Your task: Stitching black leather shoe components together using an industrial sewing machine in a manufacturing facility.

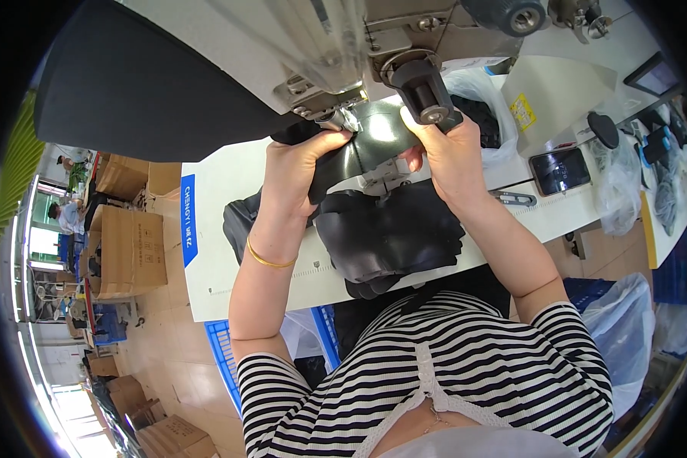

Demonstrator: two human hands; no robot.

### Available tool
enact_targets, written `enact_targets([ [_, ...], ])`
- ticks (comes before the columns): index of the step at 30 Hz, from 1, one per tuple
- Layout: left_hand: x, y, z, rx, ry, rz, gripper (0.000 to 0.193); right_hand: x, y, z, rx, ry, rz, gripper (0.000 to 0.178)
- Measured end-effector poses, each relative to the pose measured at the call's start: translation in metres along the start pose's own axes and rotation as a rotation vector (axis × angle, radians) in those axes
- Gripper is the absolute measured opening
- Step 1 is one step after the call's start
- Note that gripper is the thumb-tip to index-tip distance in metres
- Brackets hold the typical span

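Observation:
My left hand [301, 164] grips the left side of a black leather piece [366, 145] under the sewing machine head [343, 53]. On the right side of the same piece, my right hand [446, 149] holds it just below the dark cylindrical machine part [427, 91]. The piece lies curved between both hands at the needle area. A pile of more black pieces [389, 233] sits on the white table [214, 252] in front of me, below my hands. A gold bangle is on my left wrist.
A phone [561, 169] and small snips [515, 199] lie on the table to the right. Clear plastic bags [622, 183] hold dark items at right. Cardboard boxes [126, 252] stand on the floor at left. A blue crate [225, 359] sits under the table.

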State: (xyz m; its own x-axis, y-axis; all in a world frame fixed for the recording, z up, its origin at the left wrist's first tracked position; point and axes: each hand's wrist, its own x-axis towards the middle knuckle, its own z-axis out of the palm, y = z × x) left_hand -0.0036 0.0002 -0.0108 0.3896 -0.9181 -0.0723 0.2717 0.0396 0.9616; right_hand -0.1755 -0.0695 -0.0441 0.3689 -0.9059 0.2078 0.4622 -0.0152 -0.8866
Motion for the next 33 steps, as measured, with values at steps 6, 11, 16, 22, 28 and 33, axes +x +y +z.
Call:
enact_targets([
  [6,-0.0004,0.0009,0.0009,0.0,0.002,-0.005,0.021,-0.0001,-0.0005,-0.0008,0.007,-0.01,0.009,0.018],
  [11,0.0002,-0.0003,0.0004,-0.017,0.003,-0.004,0.021,-0.0003,0.0003,0.0005,0.014,0.002,0.002,0.019],
  [16,-0.0001,-0.0004,0.0006,-0.013,-0.003,0.016,0.021,-0.0007,-0.0001,-0.0003,-0.001,-0.012,0.003,0.019],
  [22,-0.0005,0.0002,0.0012,-0.021,-0.01,0.004,0.021,-0.0006,0.0014,-0.001,0.004,-0.007,-0.005,0.019],
  [28,-0.0019,0.0004,0.0011,-0.002,-0.018,0.021,0.022,-0.0012,0.0006,-0.0002,0.005,0.004,0.005,0.019],
  [33,-0.0003,-0.0014,0.0001,-0.018,-0.029,0.04,0.021,-0.0006,-0.0016,-0.0002,-0.009,0.003,0.011,0.019],
])
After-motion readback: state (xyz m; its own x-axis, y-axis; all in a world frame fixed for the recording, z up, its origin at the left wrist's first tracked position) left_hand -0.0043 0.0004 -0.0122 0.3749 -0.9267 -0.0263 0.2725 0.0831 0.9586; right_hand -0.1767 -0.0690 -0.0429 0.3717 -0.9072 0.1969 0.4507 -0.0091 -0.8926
